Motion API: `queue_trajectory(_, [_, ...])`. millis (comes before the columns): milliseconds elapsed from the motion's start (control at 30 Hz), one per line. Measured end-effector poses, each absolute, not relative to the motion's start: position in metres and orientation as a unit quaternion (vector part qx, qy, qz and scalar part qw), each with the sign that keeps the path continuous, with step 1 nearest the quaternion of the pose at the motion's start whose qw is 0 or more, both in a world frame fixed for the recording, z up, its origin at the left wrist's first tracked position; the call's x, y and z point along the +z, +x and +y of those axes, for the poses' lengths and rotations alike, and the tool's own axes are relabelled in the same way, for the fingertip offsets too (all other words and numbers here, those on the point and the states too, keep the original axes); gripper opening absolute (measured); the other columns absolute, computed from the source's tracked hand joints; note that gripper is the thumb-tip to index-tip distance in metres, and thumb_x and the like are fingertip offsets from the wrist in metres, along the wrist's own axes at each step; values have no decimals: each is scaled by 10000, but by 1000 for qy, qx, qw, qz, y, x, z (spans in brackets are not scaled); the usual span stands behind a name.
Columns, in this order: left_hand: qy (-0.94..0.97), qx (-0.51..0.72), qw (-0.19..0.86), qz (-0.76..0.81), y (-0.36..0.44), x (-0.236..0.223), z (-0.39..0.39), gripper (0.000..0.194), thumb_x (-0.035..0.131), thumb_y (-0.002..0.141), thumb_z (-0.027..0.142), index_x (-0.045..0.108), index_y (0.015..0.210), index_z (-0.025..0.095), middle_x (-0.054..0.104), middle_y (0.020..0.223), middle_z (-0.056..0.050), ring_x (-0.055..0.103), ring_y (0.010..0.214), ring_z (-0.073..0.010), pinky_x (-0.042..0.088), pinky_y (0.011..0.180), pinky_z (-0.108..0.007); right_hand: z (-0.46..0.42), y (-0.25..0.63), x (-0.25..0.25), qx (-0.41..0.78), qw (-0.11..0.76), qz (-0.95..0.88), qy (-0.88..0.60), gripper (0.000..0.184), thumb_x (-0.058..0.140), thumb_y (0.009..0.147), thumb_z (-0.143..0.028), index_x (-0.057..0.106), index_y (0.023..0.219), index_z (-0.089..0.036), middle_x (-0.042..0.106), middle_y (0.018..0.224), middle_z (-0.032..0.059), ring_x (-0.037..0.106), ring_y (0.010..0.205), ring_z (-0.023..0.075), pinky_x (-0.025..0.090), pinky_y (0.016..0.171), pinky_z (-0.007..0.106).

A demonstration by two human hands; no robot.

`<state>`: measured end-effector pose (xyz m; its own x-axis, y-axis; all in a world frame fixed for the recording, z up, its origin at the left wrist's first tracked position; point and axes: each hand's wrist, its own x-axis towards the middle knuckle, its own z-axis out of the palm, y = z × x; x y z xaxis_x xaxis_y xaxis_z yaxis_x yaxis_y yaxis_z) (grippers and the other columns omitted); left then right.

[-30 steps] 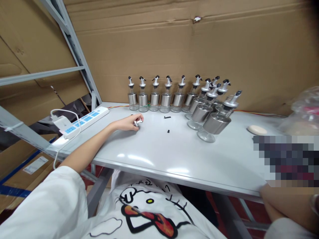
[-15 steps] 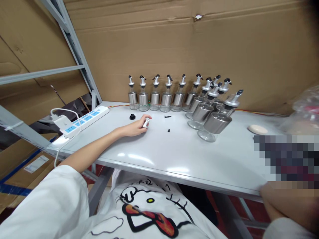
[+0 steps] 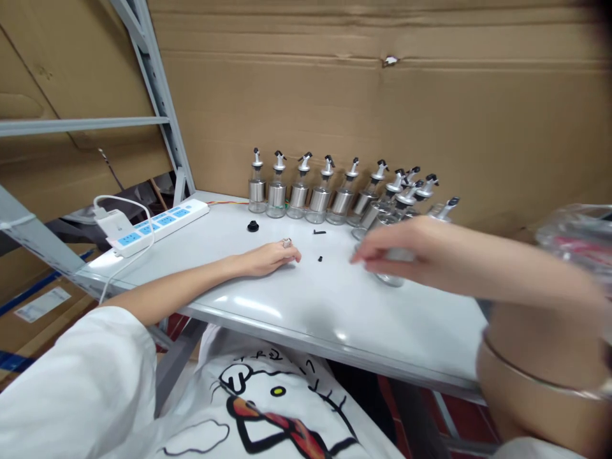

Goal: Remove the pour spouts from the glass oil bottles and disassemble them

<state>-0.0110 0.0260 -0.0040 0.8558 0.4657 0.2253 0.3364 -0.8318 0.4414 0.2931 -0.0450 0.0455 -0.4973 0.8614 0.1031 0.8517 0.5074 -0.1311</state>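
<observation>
While the left hand (image 3: 272, 257) rests on the tabletop (image 3: 282, 303) with curled fingers, it seems to grip a small silvery piece (image 3: 287, 243), of which one part shows above the knuckles. It is held low, probably because the surface gives support to the forearm. Three loose black parts lie near this hand: a round stopper (image 3: 253, 226) farther from the person, a thin lever (image 3: 319, 232), and a tiny cap (image 3: 320, 259) just beyond the fingertips. I suppose they are laid apart so that each can be picked easily. The glass bottles (image 3: 319, 197), with steel sleeves and pouring tops, stand along the cardboard wall (image 3: 287, 95) and curve nearer at the right, perhaps to leave the front side for the hands.

The right hand (image 3: 425, 252) appears in front of the nearest bottles and is strongly blurred; its fingers are bent, but whether they hold something I cannot tell. It covers several bottles partly, so their number is uncertain. The lower portion of the silvery piece is hidden, therefore its full shape is unclear. A plastic bag (image 3: 574, 233) is cut off by the right edge.
</observation>
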Motion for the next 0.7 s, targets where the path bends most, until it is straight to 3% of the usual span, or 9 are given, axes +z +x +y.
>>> queue_trajectory(167, [946,160,190,207,-10,-4,20,169,504,903,329,533,988,186,579,917,-60,544,783,-170,418,738,-276,-9,245,36,44,53,-863,-500,47,596,811,-181,633,788,-162,647,724,51,567,696,153,346,641,231])
queue_trajectory(300, [952,167,169,192,-7,-5,14,128,508,889,290,532,973,196,591,828,-32,554,693,-152,399,677,-258,4,226,25,47,33,-860,-507,128,526,823,-89,618,771,-161,631,708,46,550,669,149,340,628,228])
queue_trajectory(500, [961,113,150,203,-1,-3,7,167,556,860,324,539,993,223,615,678,21,578,619,-147,372,627,-239,-2,234,15,59,59,-864,-496,253,493,862,-106,586,1091,-156,629,850,63,559,725,157,375,690,236])
queue_trajectory(633, [967,99,111,207,-1,-3,5,178,558,850,300,528,1009,227,618,651,32,566,589,-141,361,606,-233,-1,232,11,68,100,-879,-462,152,455,867,-92,588,843,-162,604,858,63,533,720,146,373,664,231])
queue_trajectory(700, [971,95,84,204,-1,-4,5,178,548,840,269,521,1011,230,604,642,40,547,561,-134,352,590,-232,-2,228,11,76,139,-870,-468,123,449,874,-110,542,816,-162,603,813,60,526,709,150,377,659,238])
